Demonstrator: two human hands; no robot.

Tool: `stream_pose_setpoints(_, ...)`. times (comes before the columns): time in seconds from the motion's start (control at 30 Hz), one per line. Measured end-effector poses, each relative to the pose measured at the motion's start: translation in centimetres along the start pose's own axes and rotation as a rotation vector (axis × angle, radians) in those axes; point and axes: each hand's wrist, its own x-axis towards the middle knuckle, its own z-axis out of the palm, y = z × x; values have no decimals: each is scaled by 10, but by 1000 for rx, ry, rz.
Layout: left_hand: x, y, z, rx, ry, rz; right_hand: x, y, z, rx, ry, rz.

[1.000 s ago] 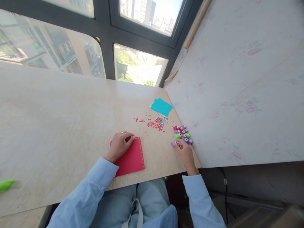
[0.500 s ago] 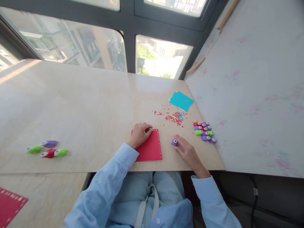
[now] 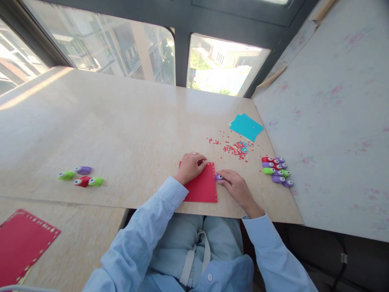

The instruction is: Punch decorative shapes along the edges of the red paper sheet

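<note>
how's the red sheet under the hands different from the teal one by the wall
The red sheet lies near the table's front edge, pinned by the left hand, with a row of punched holes along its right edge, where the right hand holds a purple punch. The teal sheet lies farther back, untouched; no holes are visible in it. Both lie flat on the table.

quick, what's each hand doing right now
Left hand: open, resting flat on the red paper sheet.
Right hand: closed on the small purple punch at the sheet's right edge.
</note>
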Motion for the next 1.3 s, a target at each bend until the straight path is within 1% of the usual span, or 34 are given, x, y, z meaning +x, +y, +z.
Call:
stream_pose_setpoints(0.17, 0, 1, 0, 7, -16, -11, 4, 5, 2, 35, 19, -29)
stream_pose_setpoints(0.43, 0, 4, -3, -23, -39, -29, -1, 17, 3, 69, 72, -2)
stream_pose_setpoints(0.63, 0, 4, -3, -19, -36, -18, -2, 17, 6, 77, 75, -19)
stream_pose_setpoints(0.83, 0, 1, 0, -5, -17, 5, -4, 13, 3, 63, 47, -11)
stream_pose_setpoints(1.1, 0, 0, 0, -6, -9, 7, -5, 4, 5, 31, -10, -43)
stream_pose_setpoints(1.3, 0, 0, 1, -20, -10, 9, -4, 2, 9, 77, -42, 3)
